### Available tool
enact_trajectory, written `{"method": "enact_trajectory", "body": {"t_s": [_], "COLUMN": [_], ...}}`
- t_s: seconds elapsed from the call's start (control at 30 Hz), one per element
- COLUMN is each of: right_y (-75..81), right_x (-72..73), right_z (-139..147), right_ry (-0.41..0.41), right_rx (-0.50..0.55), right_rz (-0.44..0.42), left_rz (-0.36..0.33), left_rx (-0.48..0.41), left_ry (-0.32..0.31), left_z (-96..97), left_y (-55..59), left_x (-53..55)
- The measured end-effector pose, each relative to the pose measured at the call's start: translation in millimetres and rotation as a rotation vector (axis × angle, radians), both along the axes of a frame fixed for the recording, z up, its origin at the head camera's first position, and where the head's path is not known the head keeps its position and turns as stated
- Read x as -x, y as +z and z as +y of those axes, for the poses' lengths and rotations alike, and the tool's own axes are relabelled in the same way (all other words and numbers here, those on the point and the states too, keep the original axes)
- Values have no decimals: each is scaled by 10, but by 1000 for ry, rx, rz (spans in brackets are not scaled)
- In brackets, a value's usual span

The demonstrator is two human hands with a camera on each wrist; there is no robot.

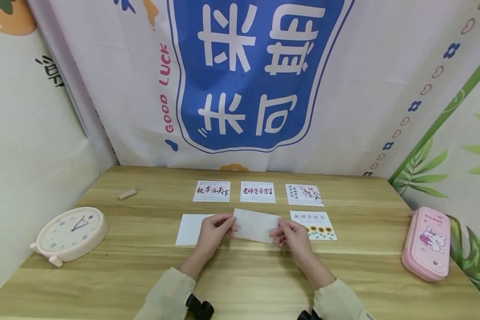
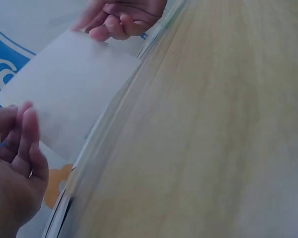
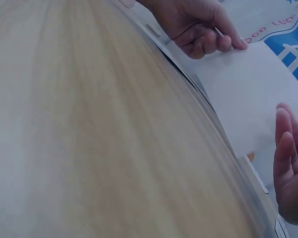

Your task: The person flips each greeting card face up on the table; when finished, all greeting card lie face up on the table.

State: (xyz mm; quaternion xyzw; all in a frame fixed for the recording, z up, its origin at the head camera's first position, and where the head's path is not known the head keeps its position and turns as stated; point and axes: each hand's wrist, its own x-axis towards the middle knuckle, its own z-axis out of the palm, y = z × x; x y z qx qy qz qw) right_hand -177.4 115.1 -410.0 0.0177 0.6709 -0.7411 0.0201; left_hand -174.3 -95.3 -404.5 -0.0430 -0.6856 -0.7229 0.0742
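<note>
Between both hands a white card (image 1: pixel 255 225) is held up, its blank side facing me, tilted slightly down to the right. My left hand (image 1: pixel 214 233) pinches its left edge between thumb and fingers. At the opposite edge my right hand (image 1: pixel 295 238) grips it the same way. The left wrist view shows the card (image 2: pixel 69 84) raised above the table, with fingers at both ends. Behind my left hand lies a blank white card (image 1: pixel 189 229). A card with sunflowers and printed characters (image 1: pixel 313 224) lies by my right hand, which partly covers it.
Along the back lie two cards with dark red lettering, one left (image 1: pixel 212 191) and one middle (image 1: pixel 257 192), and a card with a blossom branch (image 1: pixel 305 194) right. A round clock (image 1: pixel 72 233) and a small beige block (image 1: pixel 127 194) are left. A pink pencil case (image 1: pixel 427 243) sits right.
</note>
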Motion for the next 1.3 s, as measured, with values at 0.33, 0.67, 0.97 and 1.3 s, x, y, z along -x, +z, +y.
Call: {"method": "enact_trajectory", "body": {"t_s": [0.33, 0.67, 0.97, 1.3], "right_y": [9, -23, -37, -49], "right_x": [-7, -12, -9, 46], "right_z": [2, -1, 43, 63], "right_ry": [7, -22, 149, 250], "right_rx": [2, -170, -408, -597], "right_rz": [-21, 37, 82, 91], "left_rz": [-56, -23, 47, 29], "left_rx": [2, 272, 563, 805], "left_ry": [-17, 42, -108, -164], "left_z": [17, 63, 116, 122], "left_y": [-49, -104, -139, -123], "left_x": [-4, -5, -11, 1]}}
